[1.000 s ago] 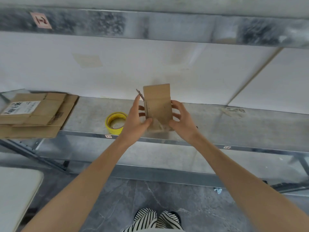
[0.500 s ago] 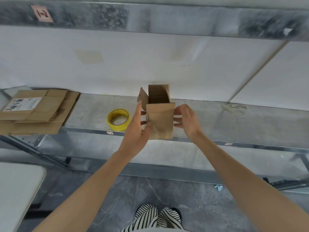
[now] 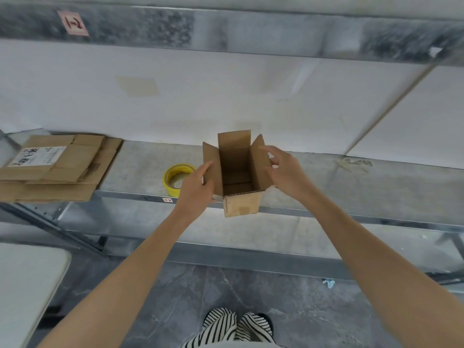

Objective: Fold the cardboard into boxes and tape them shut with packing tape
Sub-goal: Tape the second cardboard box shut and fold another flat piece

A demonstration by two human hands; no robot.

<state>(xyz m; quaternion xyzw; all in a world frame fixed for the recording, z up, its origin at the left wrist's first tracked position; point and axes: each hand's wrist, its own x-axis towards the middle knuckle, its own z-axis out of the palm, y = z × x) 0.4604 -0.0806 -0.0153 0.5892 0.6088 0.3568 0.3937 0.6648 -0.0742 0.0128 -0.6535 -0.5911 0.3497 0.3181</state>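
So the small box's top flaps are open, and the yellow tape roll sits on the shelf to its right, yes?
Not quite. In the head view the yellow tape roll sits on the shelf to the left of the small box, beside the left hand. The top flaps are indeed open.

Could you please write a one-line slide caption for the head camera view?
Left hand and right hand steady an open-topped small cardboard box beside yellow tape.

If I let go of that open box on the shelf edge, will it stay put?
Probably not firmly. The box looks empty and thin-walled, so light and easily nudged. It is tall and narrow at the shelf lip, so likely to tip.
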